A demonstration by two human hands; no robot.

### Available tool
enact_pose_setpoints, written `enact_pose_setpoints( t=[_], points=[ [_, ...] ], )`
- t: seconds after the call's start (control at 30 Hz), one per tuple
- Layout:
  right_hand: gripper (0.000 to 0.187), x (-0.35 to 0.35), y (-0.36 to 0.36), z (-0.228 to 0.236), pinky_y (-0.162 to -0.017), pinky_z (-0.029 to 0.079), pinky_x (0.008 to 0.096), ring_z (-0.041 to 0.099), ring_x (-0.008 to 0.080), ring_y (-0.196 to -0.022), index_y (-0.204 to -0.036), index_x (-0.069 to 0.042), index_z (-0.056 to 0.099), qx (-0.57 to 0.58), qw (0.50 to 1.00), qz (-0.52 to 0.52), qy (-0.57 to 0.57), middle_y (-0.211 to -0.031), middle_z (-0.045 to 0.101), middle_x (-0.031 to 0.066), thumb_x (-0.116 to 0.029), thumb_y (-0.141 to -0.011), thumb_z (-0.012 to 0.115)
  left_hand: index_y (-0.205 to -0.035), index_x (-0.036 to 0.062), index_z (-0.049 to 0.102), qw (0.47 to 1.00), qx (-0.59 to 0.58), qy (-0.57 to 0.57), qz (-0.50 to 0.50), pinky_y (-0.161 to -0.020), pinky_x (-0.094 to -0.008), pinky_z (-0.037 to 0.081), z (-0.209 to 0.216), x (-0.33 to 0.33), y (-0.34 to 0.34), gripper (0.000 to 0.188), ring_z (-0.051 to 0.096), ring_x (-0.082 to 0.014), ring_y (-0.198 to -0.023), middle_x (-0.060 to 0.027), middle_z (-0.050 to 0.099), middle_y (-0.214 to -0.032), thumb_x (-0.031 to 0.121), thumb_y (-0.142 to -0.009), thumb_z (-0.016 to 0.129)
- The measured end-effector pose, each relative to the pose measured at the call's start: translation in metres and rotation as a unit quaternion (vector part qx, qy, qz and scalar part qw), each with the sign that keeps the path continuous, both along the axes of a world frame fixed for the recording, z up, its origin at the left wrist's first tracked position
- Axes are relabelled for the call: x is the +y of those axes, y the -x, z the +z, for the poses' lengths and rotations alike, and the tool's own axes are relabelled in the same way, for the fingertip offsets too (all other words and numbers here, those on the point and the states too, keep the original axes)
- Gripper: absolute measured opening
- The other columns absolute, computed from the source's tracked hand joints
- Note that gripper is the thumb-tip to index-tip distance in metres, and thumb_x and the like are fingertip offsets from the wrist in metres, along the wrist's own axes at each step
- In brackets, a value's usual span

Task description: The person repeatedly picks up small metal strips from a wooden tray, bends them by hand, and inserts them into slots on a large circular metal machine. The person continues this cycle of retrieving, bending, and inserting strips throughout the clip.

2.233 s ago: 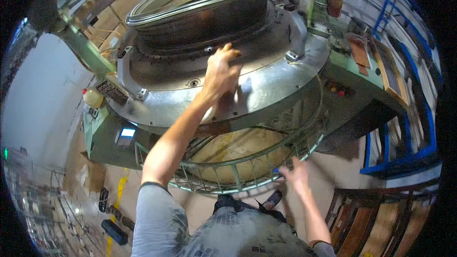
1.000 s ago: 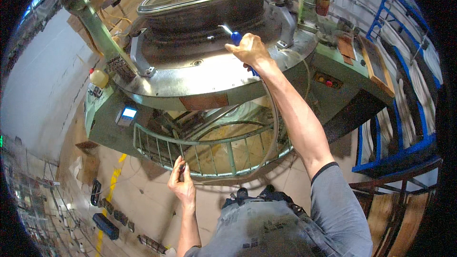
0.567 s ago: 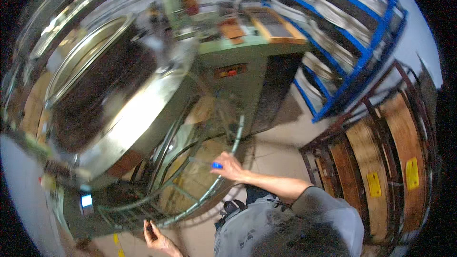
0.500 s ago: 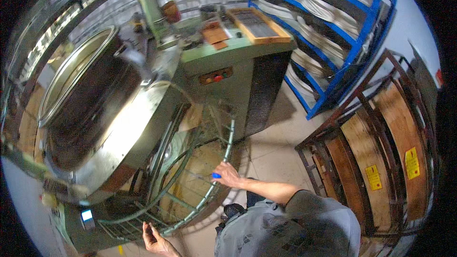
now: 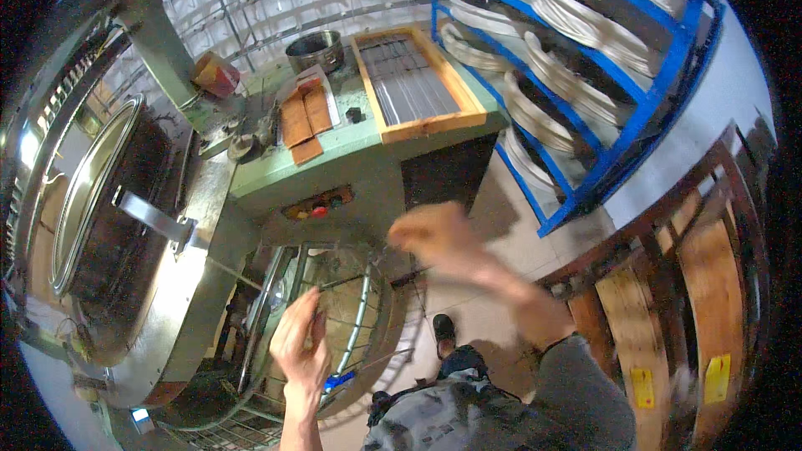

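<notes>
Mid-frame, left hand (image 5: 301, 351) half-curled, right hand (image 5: 436, 235) loosely bent (contents unclear); a bump could dislodge the blue tool (image 5: 338, 382).

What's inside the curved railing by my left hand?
Inside the railing, a tan surface is partly visible. A blue thing is at the railing; whether it's inside is unclear. Your left hand covers whatever lies behind it.

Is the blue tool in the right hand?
No, the blue tool is down by the green railing, apart from the right hand.
</notes>
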State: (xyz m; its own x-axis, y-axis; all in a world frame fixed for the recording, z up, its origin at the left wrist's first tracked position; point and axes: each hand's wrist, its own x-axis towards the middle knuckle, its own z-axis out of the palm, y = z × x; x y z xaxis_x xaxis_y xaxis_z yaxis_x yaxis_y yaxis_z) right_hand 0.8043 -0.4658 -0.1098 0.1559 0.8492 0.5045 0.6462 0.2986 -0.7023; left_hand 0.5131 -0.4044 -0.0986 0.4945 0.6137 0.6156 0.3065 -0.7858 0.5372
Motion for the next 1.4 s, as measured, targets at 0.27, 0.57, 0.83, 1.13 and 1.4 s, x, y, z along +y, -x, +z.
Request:
enact_pose_setpoints(
  t=[0.27, 0.57, 0.83, 1.13, 1.4],
  points=[
    [0.020, 0.061, -0.209, 0.129, -0.082, 0.055, 0.0405, 0.072, 0.0311, -0.089, -0.098, -0.001, 0.074, -0.164, 0.973, -0.048, 0.158, -0.093, 0.073, 0.0178, -0.016, -0.086, 0.070, -0.112, 0.0018, 0.070, 0.997, -0.003, -0.026, -0.066, -0.094, -0.0386, 0.054, 0.056, 0.053, -0.173, 0.034, 0.070, -0.0315, -0.107, -0.0149, 0.072, -0.114, -0.009, -0.080, 0.066],
    [0.019, 0.122, -0.268, 0.124, -0.078, 0.055, 0.0433, 0.071, 0.0360, -0.084, -0.096, 0.001, 0.073, -0.219, 0.964, -0.009, 0.149, -0.088, 0.071, 0.0210, -0.012, -0.082, 0.070, -0.109, -0.0026, 0.070, 0.996, -0.018, -0.046, -0.074, -0.091, -0.0368, 0.054, 0.052, 0.109, -0.225, 0.032, 0.071, -0.0313, -0.103, -0.0168, 0.073, -0.108, -0.011, -0.079, 0.071],
    [0.017, 0.172, -0.286, 0.134, -0.076, 0.055, 0.0430, 0.070, 0.0366, -0.084, -0.093, 0.002, 0.072, -0.289, 0.948, 0.027, 0.132, -0.087, 0.071, 0.0209, -0.011, -0.081, 0.070, -0.106, -0.0031, 0.070, 0.998, -0.030, -0.020, -0.055, -0.090, -0.0393, 0.054, 0.049, 0.158, -0.235, 0.035, 0.071, -0.0321, -0.104, -0.0175, 0.073, -0.105, -0.015, -0.073, 0.071],
    [0.036, 0.274, -0.321, 0.092, -0.088, 0.052, 0.0470, 0.064, 0.0422, -0.098, -0.107, 0.000, 0.068, -0.380, 0.897, 0.219, 0.057, -0.101, 0.067, 0.0223, 0.007, -0.075, 0.052, -0.116, -0.0039, 0.070, 1.000, -0.024, -0.017, 0.002, -0.099, -0.0393, 0.051, 0.052, 0.192, -0.266, 0.043, 0.069, -0.0319, -0.111, -0.0195, 0.072, -0.115, -0.016, -0.075, 0.067],
    [0.015, 0.256, -0.311, 0.080, -0.068, 0.054, 0.0412, 0.063, 0.0293, -0.082, -0.096, 0.001, 0.062, -0.190, 0.856, 0.481, 0.030, -0.091, 0.065, 0.0127, -0.004, -0.081, 0.061, -0.116, -0.0144, 0.062, 0.976, -0.155, 0.088, 0.124, -0.098, -0.0480, 0.053, 0.030, 0.182, -0.281, 0.030, 0.066, -0.0422, -0.111, -0.0339, 0.065, -0.115, -0.016, -0.086, 0.064]
  ],
)
